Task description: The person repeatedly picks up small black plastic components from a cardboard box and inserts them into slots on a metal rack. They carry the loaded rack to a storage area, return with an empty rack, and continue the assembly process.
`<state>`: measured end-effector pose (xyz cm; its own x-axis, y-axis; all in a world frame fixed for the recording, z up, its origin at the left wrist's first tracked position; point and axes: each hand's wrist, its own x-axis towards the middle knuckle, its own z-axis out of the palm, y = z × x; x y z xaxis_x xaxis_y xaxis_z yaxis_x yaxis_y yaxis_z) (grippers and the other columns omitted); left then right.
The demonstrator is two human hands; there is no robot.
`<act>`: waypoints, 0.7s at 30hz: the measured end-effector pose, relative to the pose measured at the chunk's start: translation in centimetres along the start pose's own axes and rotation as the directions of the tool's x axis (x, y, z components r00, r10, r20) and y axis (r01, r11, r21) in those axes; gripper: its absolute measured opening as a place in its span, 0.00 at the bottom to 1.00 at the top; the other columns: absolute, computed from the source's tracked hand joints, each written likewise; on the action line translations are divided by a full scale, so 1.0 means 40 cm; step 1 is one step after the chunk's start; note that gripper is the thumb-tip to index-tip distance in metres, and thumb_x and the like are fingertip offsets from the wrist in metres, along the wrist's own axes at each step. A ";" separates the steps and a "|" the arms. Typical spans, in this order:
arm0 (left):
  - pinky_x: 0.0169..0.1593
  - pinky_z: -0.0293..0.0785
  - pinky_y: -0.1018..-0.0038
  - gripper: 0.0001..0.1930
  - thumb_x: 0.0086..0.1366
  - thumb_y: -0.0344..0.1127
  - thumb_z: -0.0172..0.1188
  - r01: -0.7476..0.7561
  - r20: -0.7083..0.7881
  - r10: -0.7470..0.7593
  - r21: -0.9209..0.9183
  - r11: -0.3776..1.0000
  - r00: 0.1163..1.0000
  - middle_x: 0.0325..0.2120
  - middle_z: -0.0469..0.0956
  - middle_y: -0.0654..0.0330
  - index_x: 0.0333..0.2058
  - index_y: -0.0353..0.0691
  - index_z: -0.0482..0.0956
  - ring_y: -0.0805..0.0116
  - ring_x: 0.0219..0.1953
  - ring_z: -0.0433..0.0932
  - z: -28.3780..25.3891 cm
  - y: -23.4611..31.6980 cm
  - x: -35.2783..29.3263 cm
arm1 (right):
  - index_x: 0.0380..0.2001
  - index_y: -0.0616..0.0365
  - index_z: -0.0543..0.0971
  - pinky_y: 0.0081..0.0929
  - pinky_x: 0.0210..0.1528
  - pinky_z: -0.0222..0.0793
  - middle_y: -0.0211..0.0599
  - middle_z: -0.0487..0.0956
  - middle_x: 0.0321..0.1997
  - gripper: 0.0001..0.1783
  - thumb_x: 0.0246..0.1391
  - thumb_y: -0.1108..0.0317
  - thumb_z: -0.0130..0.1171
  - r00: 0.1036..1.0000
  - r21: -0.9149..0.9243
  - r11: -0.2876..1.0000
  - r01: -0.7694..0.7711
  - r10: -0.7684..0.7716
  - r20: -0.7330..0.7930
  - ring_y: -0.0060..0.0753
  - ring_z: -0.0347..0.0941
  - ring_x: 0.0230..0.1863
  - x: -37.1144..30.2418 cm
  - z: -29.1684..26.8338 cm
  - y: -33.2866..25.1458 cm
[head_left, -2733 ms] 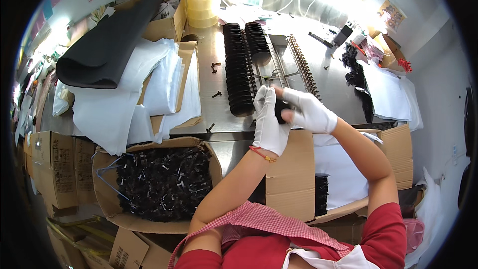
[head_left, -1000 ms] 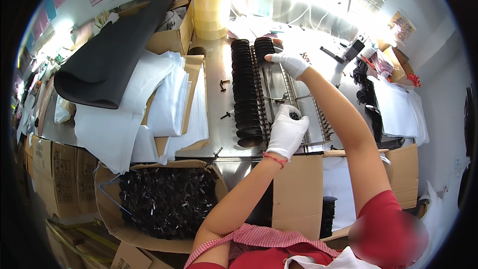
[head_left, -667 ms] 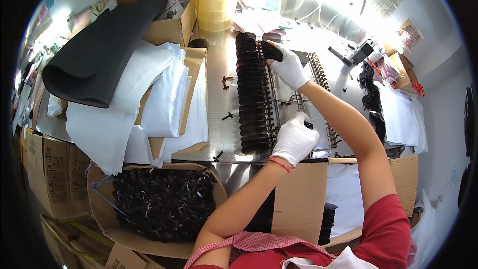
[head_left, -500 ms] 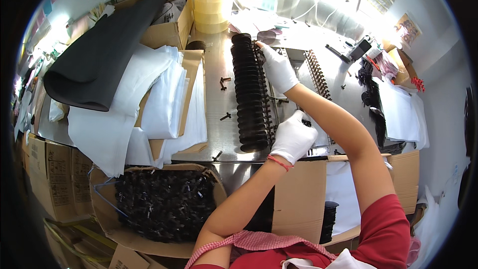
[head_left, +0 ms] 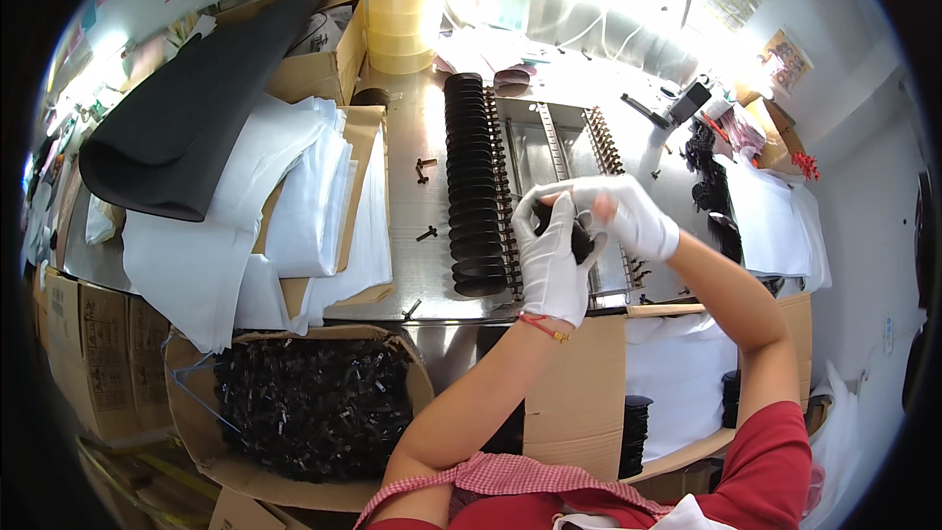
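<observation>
White gloves on both hands, with bare fingertips in view on the right hand. Found together above the near part of a metal rack, towards the front edge of the surface. Clamped in the left hand: a small black piece, largely covered by the gloves, exact shape not readable. Right fingertips up against the left fingers; unable to tell whether also gripping the piece. At the left wrist, a red band.

Along the left side of the rack, from far end to near end: a row of black discs, closely overlapping. Along the right side: a spring-like rail, partly hidden by the right hand. Left of the row, scattered towards the front edge: small dark fittings.

At the left part of the surface: white sheets, partly under a folded black sheet. Near the far edge: a yellow cylinder. Near the right edge: a white stack. Below the front edge, to the left: an open carton, heaped with black clips. To the right: a second open carton, with black stacks inside.
</observation>
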<state>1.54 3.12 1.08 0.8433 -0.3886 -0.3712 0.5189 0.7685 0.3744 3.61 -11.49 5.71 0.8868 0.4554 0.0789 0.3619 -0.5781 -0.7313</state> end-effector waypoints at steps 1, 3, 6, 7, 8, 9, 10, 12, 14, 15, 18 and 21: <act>0.46 0.78 0.67 0.14 0.71 0.38 0.58 0.051 -0.009 -0.051 -0.026 0.998 0.999 0.42 0.73 0.66 0.51 0.55 0.65 0.75 0.44 0.75 -0.019 -0.020 0.015 | 0.56 0.67 0.76 0.36 0.63 0.65 0.49 0.81 0.51 0.32 0.68 0.46 0.47 0.992 0.141 0.989 -0.042 0.058 -0.110 0.45 0.76 0.57 0.011 -0.024 0.050; 0.38 0.79 0.73 0.13 0.69 0.30 0.59 0.055 -0.060 -0.052 0.055 0.997 0.997 0.33 0.75 0.67 0.48 0.52 0.67 0.77 0.34 0.77 -0.016 -0.026 0.014 | 0.56 0.68 0.75 0.35 0.62 0.67 0.48 0.81 0.51 0.32 0.66 0.48 0.52 0.912 0.205 0.956 -0.209 0.266 -0.313 0.43 0.75 0.57 0.084 -0.053 0.133; 0.35 0.79 0.75 0.14 0.68 0.28 0.60 0.094 -0.021 -0.092 0.149 0.984 0.996 0.33 0.75 0.66 0.47 0.50 0.68 0.77 0.34 0.78 -0.043 -0.063 0.030 | 0.59 0.69 0.70 0.33 0.62 0.66 0.49 0.76 0.57 0.31 0.62 0.56 0.59 0.733 0.117 0.967 -0.226 0.248 -0.634 0.37 0.71 0.60 0.250 -0.045 0.304; 0.35 0.79 0.74 0.14 0.68 0.29 0.61 0.104 -0.029 -0.101 0.188 0.977 0.994 0.33 0.75 0.66 0.47 0.50 0.68 0.77 0.34 0.77 -0.042 -0.058 0.033 | 0.62 0.65 0.67 0.33 0.62 0.65 0.47 0.75 0.59 0.33 0.61 0.57 0.60 0.737 0.227 0.948 -0.222 0.316 -0.598 0.35 0.70 0.59 0.297 -0.035 0.319; 0.36 0.79 0.74 0.14 0.68 0.29 0.61 0.116 -0.037 -0.110 0.227 0.967 0.993 0.33 0.76 0.67 0.47 0.50 0.68 0.77 0.34 0.77 -0.041 -0.052 0.034 | 0.65 0.61 0.65 0.34 0.62 0.64 0.45 0.73 0.61 0.35 0.60 0.57 0.62 0.741 0.333 0.917 -0.219 0.378 -0.554 0.34 0.68 0.59 0.333 -0.034 0.334; 0.37 0.80 0.72 0.14 0.67 0.30 0.61 0.113 0.001 -0.117 0.265 0.958 0.993 0.34 0.76 0.66 0.47 0.50 0.68 0.77 0.33 0.77 -0.035 -0.072 0.027 | 0.64 0.58 0.70 0.34 0.59 0.68 0.50 0.76 0.57 0.34 0.55 0.60 0.65 0.771 0.285 0.912 -0.295 0.404 -0.493 0.39 0.72 0.57 0.352 -0.074 0.408; 0.37 0.80 0.71 0.16 0.66 0.29 0.62 0.106 -0.018 -0.106 0.290 0.951 0.994 0.34 0.76 0.65 0.48 0.48 0.68 0.76 0.34 0.77 -0.039 -0.064 0.027 | 0.61 0.57 0.73 0.34 0.57 0.69 0.49 0.78 0.54 0.31 0.54 0.61 0.66 0.782 0.168 0.938 -0.303 0.345 -0.520 0.40 0.74 0.53 0.384 -0.053 0.403; 0.31 0.79 0.78 0.17 0.63 0.29 0.65 0.019 -0.045 -0.007 0.275 0.961 0.999 0.32 0.76 0.63 0.48 0.41 0.70 0.78 0.29 0.76 -0.046 -0.071 0.036 | 0.56 0.55 0.79 0.34 0.53 0.71 0.47 0.81 0.48 0.25 0.53 0.63 0.66 0.799 -0.071 0.946 -0.317 0.227 -0.557 0.41 0.77 0.47 0.442 0.003 0.384; 0.30 0.78 0.79 0.19 0.62 0.28 0.65 -0.035 -0.007 0.039 0.272 0.962 0.999 0.32 0.77 0.62 0.49 0.38 0.70 0.77 0.26 0.76 -0.066 -0.078 0.045 | 0.46 0.55 0.84 0.34 0.43 0.74 0.40 0.82 0.37 0.16 0.55 0.72 0.55 0.812 -0.562 0.806 -0.186 -0.196 -0.550 0.40 0.79 0.39 0.444 0.045 0.360; 0.29 0.78 0.79 0.19 0.62 0.28 0.65 -0.029 -0.006 0.032 0.260 0.965 0.999 0.32 0.77 0.62 0.49 0.38 0.70 0.77 0.25 0.75 -0.066 -0.089 0.046 | 0.49 0.54 0.82 0.35 0.43 0.75 0.42 0.82 0.35 0.18 0.55 0.73 0.54 0.845 -0.794 0.545 -0.271 -0.259 -0.467 0.42 0.79 0.38 0.429 0.040 0.358; 0.33 0.78 0.76 0.18 0.64 0.27 0.63 0.014 -0.002 -0.014 0.243 0.970 1.000 0.33 0.77 0.63 0.50 0.41 0.69 0.77 0.31 0.76 -0.047 -0.090 0.027 | 0.56 0.54 0.79 0.37 0.46 0.75 0.46 0.84 0.39 0.20 0.61 0.72 0.50 0.759 -0.528 0.668 -0.525 0.085 -0.646 0.44 0.80 0.41 0.384 -0.032 0.317; 0.38 0.79 0.73 0.17 0.67 0.27 0.61 0.050 -0.022 -0.047 0.201 0.978 0.999 0.36 0.77 0.66 0.51 0.46 0.69 0.76 0.38 0.77 -0.036 -0.078 0.007 | 0.51 0.62 0.79 0.31 0.46 0.72 0.54 0.83 0.41 0.18 0.67 0.64 0.49 0.660 -0.130 0.980 -0.151 0.002 -0.751 0.44 0.80 0.39 0.285 -0.048 0.221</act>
<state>-0.06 1.34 -1.41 0.8148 -0.4131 -0.4068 0.5783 0.6298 0.5186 17.50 -12.72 1.44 0.8018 -0.2095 0.5597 0.2583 -0.7231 -0.6406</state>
